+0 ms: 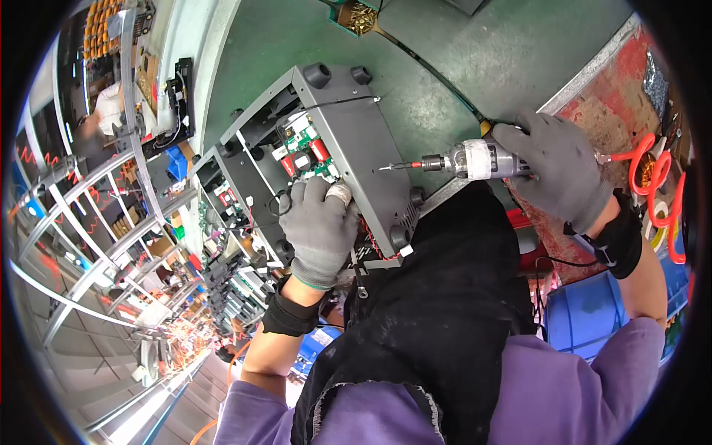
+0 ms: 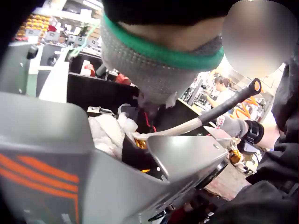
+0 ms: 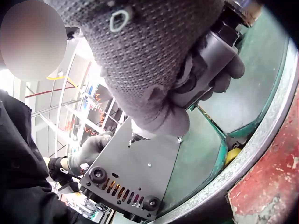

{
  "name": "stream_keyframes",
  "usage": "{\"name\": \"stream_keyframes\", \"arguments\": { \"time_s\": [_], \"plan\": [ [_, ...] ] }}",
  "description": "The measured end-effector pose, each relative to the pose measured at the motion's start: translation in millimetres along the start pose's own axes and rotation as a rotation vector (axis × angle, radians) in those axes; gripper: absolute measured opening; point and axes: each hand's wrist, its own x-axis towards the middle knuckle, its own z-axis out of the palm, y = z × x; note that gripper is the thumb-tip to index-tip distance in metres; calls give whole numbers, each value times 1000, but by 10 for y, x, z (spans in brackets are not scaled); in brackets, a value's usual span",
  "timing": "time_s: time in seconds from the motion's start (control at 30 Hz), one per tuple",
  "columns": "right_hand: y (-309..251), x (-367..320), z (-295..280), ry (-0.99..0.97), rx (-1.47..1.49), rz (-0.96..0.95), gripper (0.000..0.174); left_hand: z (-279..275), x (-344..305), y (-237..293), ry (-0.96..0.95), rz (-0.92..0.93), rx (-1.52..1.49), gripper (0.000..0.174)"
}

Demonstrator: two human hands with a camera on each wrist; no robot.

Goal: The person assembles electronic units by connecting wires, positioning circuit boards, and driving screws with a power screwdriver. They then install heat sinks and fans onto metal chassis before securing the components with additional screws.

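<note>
My gloved right hand (image 1: 558,167) grips an air screwdriver (image 1: 478,159) with white tape round its body. Its bit (image 1: 397,165) points left and overlaps the side panel of a grey metal case (image 1: 357,137) in the head view. That case lies tilted with its open side to the left, showing a green circuit board (image 1: 302,143) with red parts. My gloved left hand (image 1: 319,230) holds the case at its open edge, fingertips hidden inside it; white tape wraps the thumb. In the left wrist view, a cable (image 2: 187,125) with a black sleeve sticks out of the case beside this hand.
More grey cases (image 1: 239,189) stand to the left. A small tray of screws (image 1: 361,18) lies at the back of the green table (image 1: 475,52). A red coiled air hose (image 1: 660,182) hangs at the right, above a blue bin (image 1: 586,315).
</note>
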Motion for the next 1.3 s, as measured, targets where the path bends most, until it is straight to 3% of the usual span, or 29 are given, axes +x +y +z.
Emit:
{"name": "stream_keyframes", "arguments": {
  "time_s": [0.1, 0.17, 0.23, 0.33, 0.6, 0.87, 0.97, 1.17, 1.3],
  "plan": [
    [29, 28, -6, -2, 37, -10, 47, 75, -6, -25, 6, -17, -33, 20],
    [44, 46, -8, -9, 48, 1, 48, 183, -31, -89, 163, 53, -241, 18],
    [51, 52, -24, -36, 37, 13, 49, 246, -58, -126, 194, 55, -319, 16],
    [53, 70, -28, -78, 31, 4, 50, 260, -74, -143, 233, 30, -462, 25],
    [0, 140, -4, -83, 28, -5, 50, 251, -91, -162, 201, 2, -469, 28],
    [-82, 271, 44, -47, -306, -182, 22, 189, -60, -145, 170, 20, -478, 19],
    [-107, 339, 23, 20, -313, -205, 23, 224, -61, -155, 203, 54, -475, 20],
    [-126, 382, -4, -34, -320, -235, 26, 157, -32, -108, 220, 42, -343, 18],
    [-152, 389, 0, -47, -343, -246, 30, -39, -37, -66, 103, -15, -294, 24]
  ]
}}
